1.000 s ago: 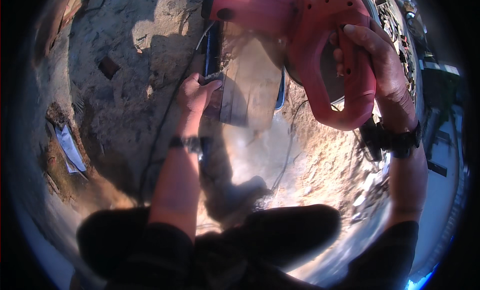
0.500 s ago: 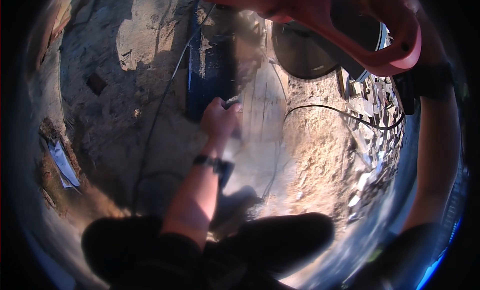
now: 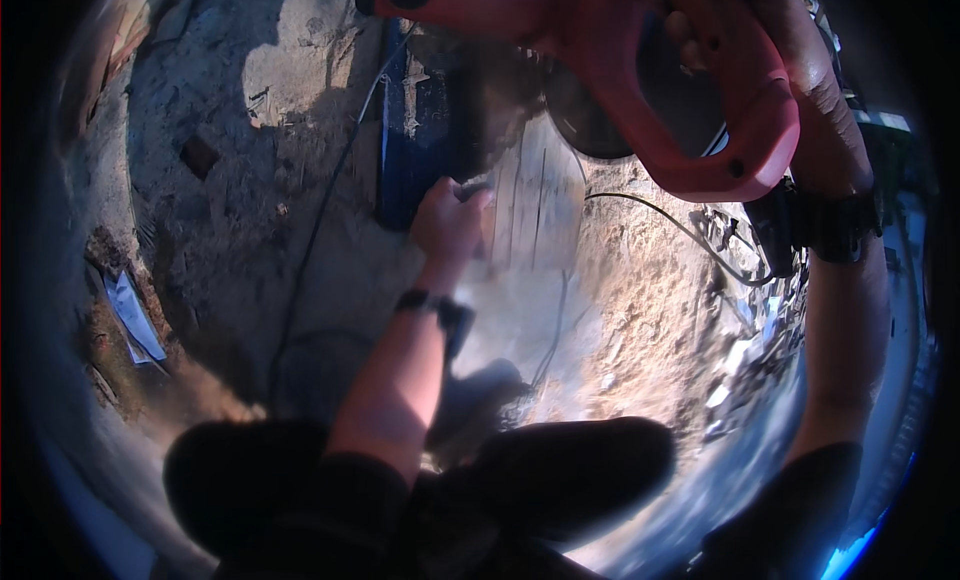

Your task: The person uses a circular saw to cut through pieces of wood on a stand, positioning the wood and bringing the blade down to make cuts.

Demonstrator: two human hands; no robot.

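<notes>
The saw (image 3: 590,45) is red, its barrel reaching to the upper left with a dark round cap on its side, its looped handle (image 3: 715,175) slanting down to the right. A dark disc (image 3: 590,125) shows partly below the body. The board (image 3: 540,200), pale and flat with dark lines running lengthwise, lies below the saw, its near end squared and its far end lost in shadow; whether disc and board touch cannot be told.

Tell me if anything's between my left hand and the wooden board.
Nothing visible: your left hand is at the left edge of the wooden board, though exact contact is blurred. The red power saw, in your right hand, is beyond them.
</notes>
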